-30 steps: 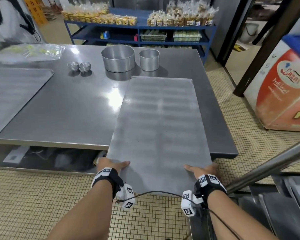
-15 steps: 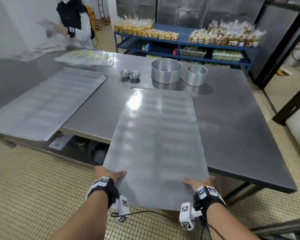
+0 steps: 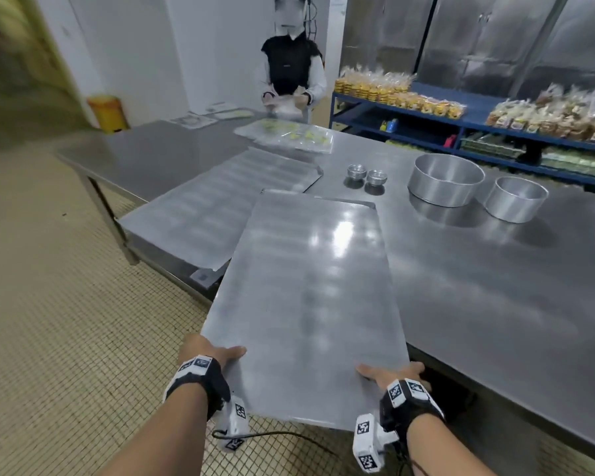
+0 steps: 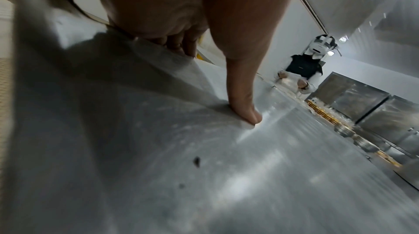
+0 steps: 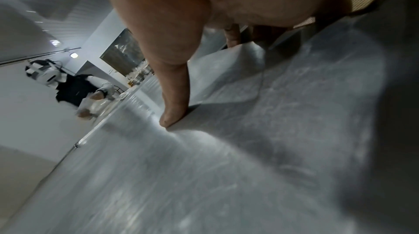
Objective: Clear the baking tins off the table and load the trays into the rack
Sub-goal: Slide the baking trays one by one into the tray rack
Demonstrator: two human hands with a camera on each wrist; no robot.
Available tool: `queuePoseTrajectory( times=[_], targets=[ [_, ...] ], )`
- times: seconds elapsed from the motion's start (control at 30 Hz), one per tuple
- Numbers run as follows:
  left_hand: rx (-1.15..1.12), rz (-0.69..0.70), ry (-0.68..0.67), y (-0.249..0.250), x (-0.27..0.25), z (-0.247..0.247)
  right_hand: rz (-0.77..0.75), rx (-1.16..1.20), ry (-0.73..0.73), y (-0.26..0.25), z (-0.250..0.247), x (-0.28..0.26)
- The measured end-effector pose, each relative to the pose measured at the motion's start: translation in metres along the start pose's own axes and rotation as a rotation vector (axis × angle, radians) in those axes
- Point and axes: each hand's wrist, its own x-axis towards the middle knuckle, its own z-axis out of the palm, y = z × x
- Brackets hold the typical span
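Note:
A large flat metal baking tray (image 3: 310, 293) juts out past the steel table's (image 3: 495, 297) near edge. My left hand (image 3: 217, 353) grips its near left corner, thumb on top (image 4: 247, 112), fingers curled beneath. My right hand (image 3: 389, 372) grips the near right corner the same way, thumb (image 5: 174, 112) pressed on the tray surface (image 5: 204, 175). A second tray (image 3: 217, 211) lies to the left, overhanging the table edge. Two round baking tins, one large (image 3: 447, 178) and one smaller (image 3: 516, 199), stand at the back right, with two tiny fluted tins (image 3: 366, 173) beside them.
Another person (image 3: 292, 73) works at the table's far side next to a plastic sheet with yellow pieces (image 3: 289, 135). Blue shelving with bagged baked goods (image 3: 461, 108) lines the back right. Tiled floor (image 3: 66, 304) spreads to the left.
The view has swung to the left, away from the rack, and the tray has turned with it. Both hands keep their hold on the tray's near corners.

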Motion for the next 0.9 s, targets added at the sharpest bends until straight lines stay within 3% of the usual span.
queuePoseTrajectory(
  times=[0.37, 0.9],
  targets=[
    [-0.001, -0.033, 0.049, -0.018, 0.069, -0.089, -0.065, -0.058, -0.016, -0.077, 0.076, -0.065],
    [0.005, -0.043, -0.008, 0.025, 0.174, -0.127, -0.111, -0.127, 0.011, -0.194, 0.131, -0.071]
  ],
)
